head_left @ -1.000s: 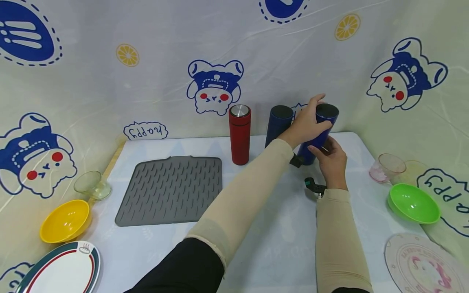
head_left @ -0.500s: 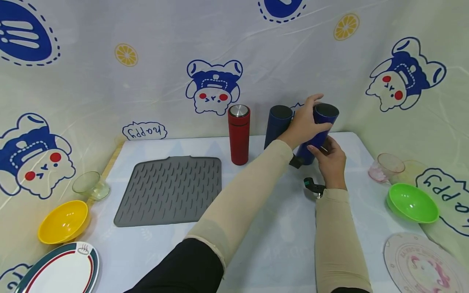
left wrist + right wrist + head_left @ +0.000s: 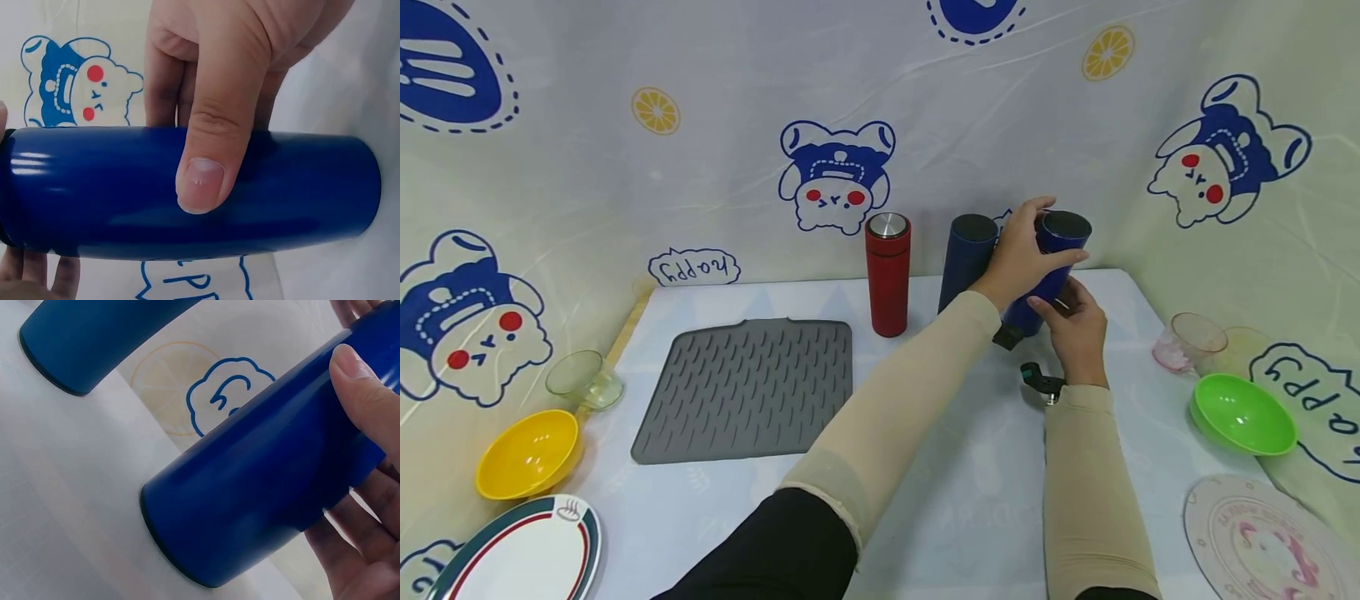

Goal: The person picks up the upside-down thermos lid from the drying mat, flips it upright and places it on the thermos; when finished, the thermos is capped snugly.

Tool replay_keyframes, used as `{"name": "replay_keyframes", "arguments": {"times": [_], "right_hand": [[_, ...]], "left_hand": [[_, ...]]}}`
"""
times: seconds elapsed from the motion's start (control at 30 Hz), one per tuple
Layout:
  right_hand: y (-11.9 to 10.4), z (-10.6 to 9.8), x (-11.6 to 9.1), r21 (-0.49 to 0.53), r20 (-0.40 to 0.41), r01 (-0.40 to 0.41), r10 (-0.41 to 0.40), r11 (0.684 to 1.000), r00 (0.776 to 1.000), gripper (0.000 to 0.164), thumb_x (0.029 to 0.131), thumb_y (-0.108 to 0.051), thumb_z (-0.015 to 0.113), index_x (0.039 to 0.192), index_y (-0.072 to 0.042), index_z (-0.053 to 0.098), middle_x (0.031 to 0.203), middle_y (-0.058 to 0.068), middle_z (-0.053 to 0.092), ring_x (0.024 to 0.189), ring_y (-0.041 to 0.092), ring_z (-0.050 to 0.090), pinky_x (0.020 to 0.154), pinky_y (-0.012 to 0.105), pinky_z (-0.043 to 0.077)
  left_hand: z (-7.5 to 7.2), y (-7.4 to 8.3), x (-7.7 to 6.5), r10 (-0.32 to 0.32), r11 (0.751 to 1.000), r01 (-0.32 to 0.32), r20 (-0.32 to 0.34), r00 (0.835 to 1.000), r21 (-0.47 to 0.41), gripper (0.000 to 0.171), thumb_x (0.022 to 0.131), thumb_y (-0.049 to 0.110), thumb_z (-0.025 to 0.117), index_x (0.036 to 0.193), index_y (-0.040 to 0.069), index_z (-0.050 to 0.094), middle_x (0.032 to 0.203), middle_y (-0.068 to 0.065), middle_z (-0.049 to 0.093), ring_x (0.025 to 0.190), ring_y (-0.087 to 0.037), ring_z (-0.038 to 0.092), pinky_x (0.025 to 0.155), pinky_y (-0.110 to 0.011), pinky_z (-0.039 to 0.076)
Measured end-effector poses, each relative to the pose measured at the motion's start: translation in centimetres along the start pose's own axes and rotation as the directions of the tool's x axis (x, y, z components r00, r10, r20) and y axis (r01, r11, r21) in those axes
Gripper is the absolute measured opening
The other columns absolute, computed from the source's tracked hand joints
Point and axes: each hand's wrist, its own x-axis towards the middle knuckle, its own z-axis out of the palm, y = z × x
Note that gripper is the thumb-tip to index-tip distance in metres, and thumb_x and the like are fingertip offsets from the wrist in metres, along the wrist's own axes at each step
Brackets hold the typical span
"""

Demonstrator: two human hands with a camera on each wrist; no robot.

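A glossy blue tumbler (image 3: 1026, 312) with a dark top leans slightly to the right at the back of the table. My left hand (image 3: 1019, 260) grips its upper part; in the left wrist view the thumb (image 3: 209, 150) lies across the blue wall and the fingers pass behind. Lower down, my right hand (image 3: 1081, 332) holds the tumbler between thumb and fingers. The right wrist view shows its dark-edged base (image 3: 178, 559) close over the white surface. Just left stands a darker blue tumbler (image 3: 966, 260), partly hidden by the left hand. Further left is a red thermos (image 3: 889, 283) with a silver lid.
A grey ridged mat (image 3: 748, 392) lies left of centre. Along the left side are a glass (image 3: 587, 379), a yellow bowl (image 3: 529, 457) and a rimmed plate (image 3: 523, 554). A pinkish glass (image 3: 1191, 342), a green bowl (image 3: 1243, 415) and a pale round mat (image 3: 1262, 533) line the right.
The left thumb now sticks out further to the right across the tumbler. Both hands have kept their hold, and the tumbler has barely moved. The whole view has shifted very slightly.
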Motion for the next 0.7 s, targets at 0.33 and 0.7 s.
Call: {"name": "replay_keyframes", "arguments": {"times": [0.33,0.7], "right_hand": [[-0.4,0.0,0.0,-0.009,0.0,-0.029,0.029,1.0,1.0,0.07,0.077,-0.039,0.073,0.14,-0.028,0.044,0.136,0.0,0.049,0.121,0.017,0.048,0.099,0.035,0.038],[-0.3,0.0,-0.1,-0.013,0.006,-0.035,0.035,0.999,0.999,0.069,0.078,-0.041,0.071,0.14,-0.028,0.044,0.136,-0.001,0.049,0.121,0.018,0.047,0.099,0.035,0.038]], "left_hand": [[-0.4,-0.3,-0.2,-0.017,0.995,0.027,0.102,0.995,-0.1,0.083,0.083,0.035,0.071,0.146,0.035,0.016,0.141,0.015,0.028,0.122,0.004,0.03,0.098,-0.022,0.033],[-0.3,0.8,0.1,0.03,0.999,-0.029,-0.029,0.999,0.025,0.079,0.079,0.036,0.075,0.141,0.025,0.028,0.132,0.012,0.043,0.113,0.003,0.042,0.09,-0.013,0.035]]}}
